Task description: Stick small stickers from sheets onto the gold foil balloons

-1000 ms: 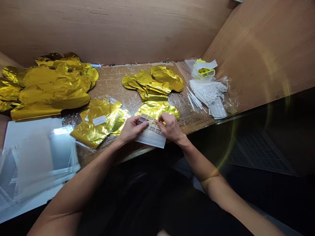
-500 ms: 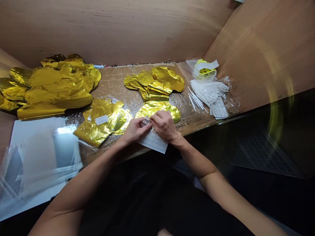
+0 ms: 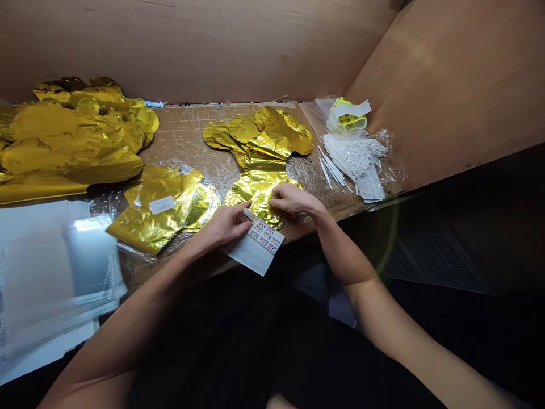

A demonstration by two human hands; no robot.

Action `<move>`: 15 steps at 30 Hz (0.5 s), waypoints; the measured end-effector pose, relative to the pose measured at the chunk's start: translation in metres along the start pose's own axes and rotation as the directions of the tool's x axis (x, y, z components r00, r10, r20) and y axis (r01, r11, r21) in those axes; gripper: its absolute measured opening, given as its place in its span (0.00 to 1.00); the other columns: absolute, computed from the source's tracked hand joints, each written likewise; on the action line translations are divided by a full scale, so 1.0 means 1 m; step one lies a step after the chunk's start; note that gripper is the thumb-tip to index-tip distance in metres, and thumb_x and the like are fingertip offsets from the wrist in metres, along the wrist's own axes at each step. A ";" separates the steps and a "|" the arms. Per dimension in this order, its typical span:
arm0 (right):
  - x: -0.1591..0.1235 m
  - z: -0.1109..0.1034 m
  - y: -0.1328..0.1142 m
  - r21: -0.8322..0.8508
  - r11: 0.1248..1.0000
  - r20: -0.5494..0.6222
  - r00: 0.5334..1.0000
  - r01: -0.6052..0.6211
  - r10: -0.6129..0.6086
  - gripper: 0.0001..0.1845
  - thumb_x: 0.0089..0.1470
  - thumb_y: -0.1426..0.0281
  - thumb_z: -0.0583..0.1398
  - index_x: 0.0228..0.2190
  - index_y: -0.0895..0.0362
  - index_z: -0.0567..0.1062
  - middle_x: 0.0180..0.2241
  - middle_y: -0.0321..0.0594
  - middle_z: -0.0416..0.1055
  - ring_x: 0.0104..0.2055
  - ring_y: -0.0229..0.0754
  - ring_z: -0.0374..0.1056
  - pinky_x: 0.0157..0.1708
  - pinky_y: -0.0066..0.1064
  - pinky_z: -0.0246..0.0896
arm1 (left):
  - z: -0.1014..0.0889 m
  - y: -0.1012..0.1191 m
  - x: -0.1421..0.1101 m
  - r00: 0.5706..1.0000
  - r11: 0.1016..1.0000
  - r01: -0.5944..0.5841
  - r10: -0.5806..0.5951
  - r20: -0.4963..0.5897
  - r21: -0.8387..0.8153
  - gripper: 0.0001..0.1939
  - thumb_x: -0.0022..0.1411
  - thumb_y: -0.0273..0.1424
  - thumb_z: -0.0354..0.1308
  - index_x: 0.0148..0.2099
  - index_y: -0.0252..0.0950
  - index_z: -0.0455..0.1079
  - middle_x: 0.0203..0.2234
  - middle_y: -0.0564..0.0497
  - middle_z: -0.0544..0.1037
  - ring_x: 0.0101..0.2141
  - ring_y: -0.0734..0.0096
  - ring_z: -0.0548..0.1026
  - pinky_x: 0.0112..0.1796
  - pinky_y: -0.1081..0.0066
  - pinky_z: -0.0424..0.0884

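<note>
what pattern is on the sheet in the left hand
The sheet is white with rows of red and black marks; head view.

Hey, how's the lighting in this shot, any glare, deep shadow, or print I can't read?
Head view: a white glare patch on the clear plastic bags; head view: bright highlights on the gold foil balloon; head view: the slatted panel nearly lost in shadow; head view: print on the white label too small to read.
</note>
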State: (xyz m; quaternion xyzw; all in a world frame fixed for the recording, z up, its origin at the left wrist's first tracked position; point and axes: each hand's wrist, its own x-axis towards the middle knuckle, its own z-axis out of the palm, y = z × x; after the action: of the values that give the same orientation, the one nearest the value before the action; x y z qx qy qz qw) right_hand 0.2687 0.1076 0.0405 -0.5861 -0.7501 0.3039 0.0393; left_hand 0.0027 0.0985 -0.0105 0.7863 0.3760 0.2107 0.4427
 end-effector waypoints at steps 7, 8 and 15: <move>-0.011 0.015 0.015 -0.244 0.970 -0.287 0.955 0.009 -0.081 0.16 0.59 0.56 0.70 0.35 0.56 0.78 0.38 0.45 0.78 0.42 0.47 0.69 0.45 0.36 0.54 | 0.000 -0.006 -0.001 1.000 1.000 -0.014 0.014 0.013 -0.005 0.17 0.59 0.34 0.64 0.50 0.40 0.84 0.61 0.45 0.80 0.48 0.51 0.84 0.50 0.63 0.77; -0.011 0.018 0.020 -0.205 0.974 -0.252 0.957 0.094 -0.145 0.15 0.60 0.57 0.69 0.35 0.56 0.78 0.39 0.43 0.77 0.43 0.45 0.68 0.45 0.35 0.53 | -0.001 -0.005 -0.001 0.999 0.999 -0.036 0.036 0.007 -0.024 0.20 0.60 0.35 0.64 0.54 0.40 0.83 0.60 0.45 0.81 0.48 0.52 0.84 0.50 0.63 0.77; 0.002 0.013 0.039 0.185 0.968 -0.067 0.985 0.168 -0.158 0.16 0.65 0.62 0.59 0.27 0.57 0.71 0.26 0.31 0.64 0.30 0.36 0.58 0.33 0.29 0.48 | 0.002 0.006 -0.002 0.968 0.968 -0.232 0.239 0.071 -0.099 0.14 0.65 0.34 0.62 0.50 0.39 0.83 0.62 0.42 0.79 0.48 0.57 0.85 0.49 0.65 0.77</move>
State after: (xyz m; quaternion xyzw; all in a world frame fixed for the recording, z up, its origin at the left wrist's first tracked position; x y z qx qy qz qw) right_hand 0.2957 0.1094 0.0100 -0.5237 -0.7620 0.3545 0.1394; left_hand 0.0058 0.0936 -0.0063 0.8125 0.2516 0.2460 0.4647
